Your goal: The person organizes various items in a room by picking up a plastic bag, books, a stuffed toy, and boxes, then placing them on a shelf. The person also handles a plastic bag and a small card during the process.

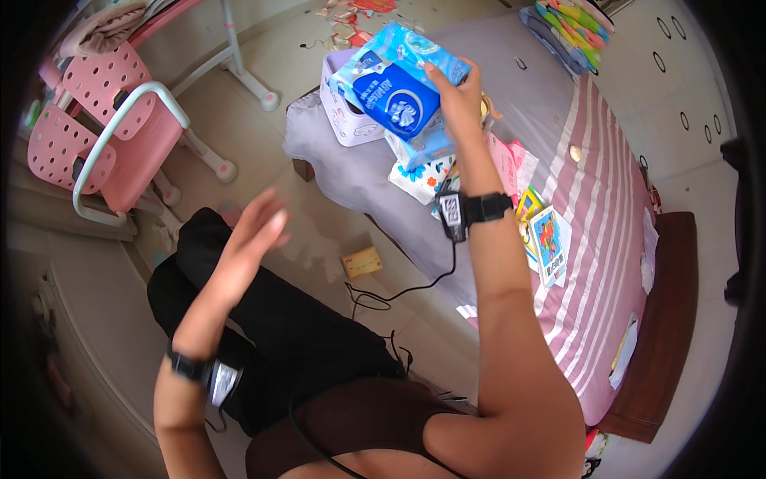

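Note:
My right hand (pixel 459 100) grips a blue soft plastic package (pixel 403 84) at its right edge, thumb on top. The package is tilted over the bed's corner, partly covering a lavender-and-white box (pixel 343 120). Below it a paler blue pack (pixel 427 144) shows in part; whether it is held too cannot be told. My left hand (pixel 257 227) hangs in the air over my knee, slightly blurred, with its fingers stretched out and nothing in them. Each wrist wears a black strap with a small device.
The bed (pixel 511 64) has a grey and striped pink cover. On it lie a floral cloth (pixel 419 177), picture books (pixel 549 243) and folded clothes (pixel 570 32). A yellow box (pixel 362 262) and a black cable (pixel 423 287) are near the floor. A pink chair (pixel 136 172) stands left.

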The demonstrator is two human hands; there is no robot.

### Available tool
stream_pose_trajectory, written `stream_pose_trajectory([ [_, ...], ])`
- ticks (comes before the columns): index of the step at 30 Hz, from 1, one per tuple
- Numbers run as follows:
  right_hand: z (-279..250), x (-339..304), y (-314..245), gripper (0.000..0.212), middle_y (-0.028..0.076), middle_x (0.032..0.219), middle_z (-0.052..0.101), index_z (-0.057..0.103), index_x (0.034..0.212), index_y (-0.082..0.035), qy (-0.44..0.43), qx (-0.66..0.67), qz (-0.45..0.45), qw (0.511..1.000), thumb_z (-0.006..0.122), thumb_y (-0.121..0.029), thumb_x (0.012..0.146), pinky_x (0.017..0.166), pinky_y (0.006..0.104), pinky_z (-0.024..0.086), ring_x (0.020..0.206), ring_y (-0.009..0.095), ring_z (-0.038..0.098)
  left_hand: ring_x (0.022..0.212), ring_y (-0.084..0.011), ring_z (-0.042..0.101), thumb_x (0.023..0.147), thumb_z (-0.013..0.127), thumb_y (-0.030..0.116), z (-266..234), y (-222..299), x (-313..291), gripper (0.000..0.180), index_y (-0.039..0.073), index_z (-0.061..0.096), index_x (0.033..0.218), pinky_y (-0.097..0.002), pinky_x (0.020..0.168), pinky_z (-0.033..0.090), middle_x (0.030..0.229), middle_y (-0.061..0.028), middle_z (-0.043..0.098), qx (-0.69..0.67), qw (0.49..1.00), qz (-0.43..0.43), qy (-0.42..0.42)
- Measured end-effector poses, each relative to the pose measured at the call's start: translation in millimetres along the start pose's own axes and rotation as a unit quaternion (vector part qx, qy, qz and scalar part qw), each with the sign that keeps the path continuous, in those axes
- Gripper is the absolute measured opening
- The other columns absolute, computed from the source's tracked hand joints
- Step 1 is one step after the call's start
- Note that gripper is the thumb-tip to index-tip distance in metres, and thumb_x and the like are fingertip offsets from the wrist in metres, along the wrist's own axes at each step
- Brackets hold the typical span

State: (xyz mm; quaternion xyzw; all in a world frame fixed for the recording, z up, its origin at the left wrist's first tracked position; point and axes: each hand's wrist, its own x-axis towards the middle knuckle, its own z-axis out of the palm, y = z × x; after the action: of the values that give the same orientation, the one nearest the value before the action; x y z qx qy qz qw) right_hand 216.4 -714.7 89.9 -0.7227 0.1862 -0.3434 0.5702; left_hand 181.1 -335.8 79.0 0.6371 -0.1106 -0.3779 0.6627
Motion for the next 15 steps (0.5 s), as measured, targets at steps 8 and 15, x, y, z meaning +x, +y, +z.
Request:
stream_pose_trajectory([
  [8,8.9,-179.7,-45.0,0.061,0.016,0.137,0.051,0.045,0.137,-0.002,-0.099,0.090,-0.014,0.991,0.077,-0.023,0.089,0.106,0.0404,0.043,0.130,0.027,0.049,0.117,-0.0276,0.063,0.092,0.074,0.033,33.9,-10.5,71.6,0.065,-0.001,0.048,0.141,-0.0418,0.107,0.048,0.130,-0.0161,0.063,-0.313,0.946,0.082,0.019],
  [15,-138.9,-139.8,13.8,0.072,0.026,0.144,0.052,0.053,0.142,-0.005,0.046,-0.492,-0.146,0.857,0.078,-0.036,0.083,0.112,0.0494,0.039,0.135,0.045,0.048,0.122,-0.0305,0.061,0.093,0.070,0.035,-99.4,-79.8,-110.5,0.069,-0.001,0.044,0.146,-0.0452,0.108,0.047,0.136,-0.0166,0.060,-0.302,0.915,-0.012,0.268],
])
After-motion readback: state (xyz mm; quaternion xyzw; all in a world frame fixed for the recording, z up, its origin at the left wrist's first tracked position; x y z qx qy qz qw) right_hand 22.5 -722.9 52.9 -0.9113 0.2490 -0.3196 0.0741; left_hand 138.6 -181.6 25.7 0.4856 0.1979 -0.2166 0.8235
